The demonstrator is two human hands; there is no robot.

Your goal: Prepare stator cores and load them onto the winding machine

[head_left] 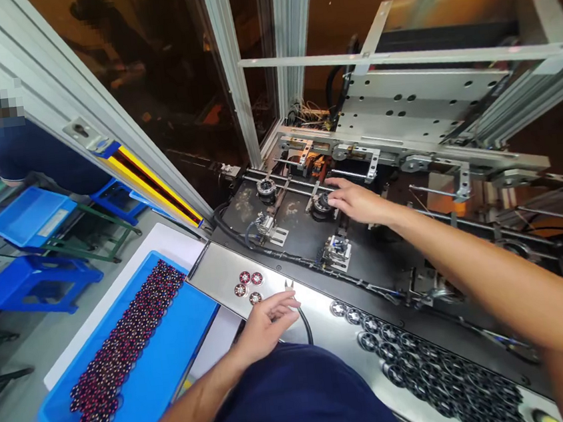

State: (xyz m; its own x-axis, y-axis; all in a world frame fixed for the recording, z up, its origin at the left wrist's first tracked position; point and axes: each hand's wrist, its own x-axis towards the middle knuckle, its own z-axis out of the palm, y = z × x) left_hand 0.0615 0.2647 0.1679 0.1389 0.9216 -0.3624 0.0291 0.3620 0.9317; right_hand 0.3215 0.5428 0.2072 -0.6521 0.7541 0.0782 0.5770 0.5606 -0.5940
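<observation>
My right hand (358,203) reaches over the machine bed, its fingertips closed at the edge of a black round part (321,203) on a fixture. The index finger stretches out past it. A second round fixture (266,188) stands to the left. Over the metal tray, my left hand (266,327) is loosely curled, with thumb and fingers apart and nothing visible between them. Nippers (290,284) with a dark handle lie beneath its fingertips, partly hidden. Several red-and-silver round parts (245,278) lie just left of that hand.
Many black round parts (428,363) cover the right side of the metal tray (217,265). A blue bin (174,336) at left holds rows of dark red round parts (128,334). Metal arms and brackets (372,164) overhang the bed. A person (44,155) sits far left.
</observation>
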